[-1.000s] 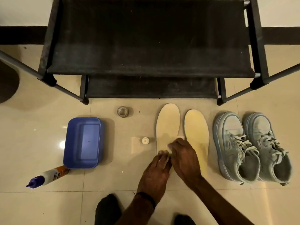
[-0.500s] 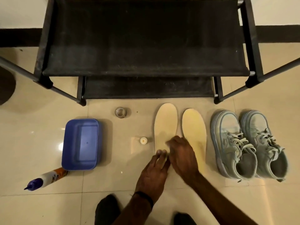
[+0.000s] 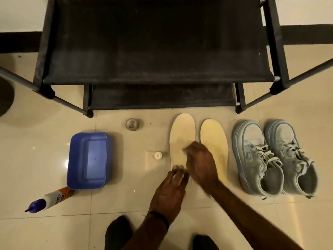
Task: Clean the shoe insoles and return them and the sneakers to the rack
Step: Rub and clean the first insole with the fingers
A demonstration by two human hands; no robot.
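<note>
From the head view, 2 insoles (image 3: pixel 182 139) lie just before the rack (image 3: pixel 158 51), sneakers (image 3: pixel 273 156) beside them. Our left hand (image 3: pixel 169 192) presses straight fingers on the heel; our right hand (image 3: pixel 200 165) is blurred, grip unclear. They look light and floppy; we'd lift by the edge.

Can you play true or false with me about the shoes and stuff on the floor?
1. The sneakers are on the rack. False: they stand on the floor, right of the insoles.
2. Both hands are at the left insole. True.
3. The blue tub is right of the sneakers. False: it is far to their left.
4. A bottle lies on its side near the tub. True.
5. The rack's top shelf holds no shoes. True.
</note>
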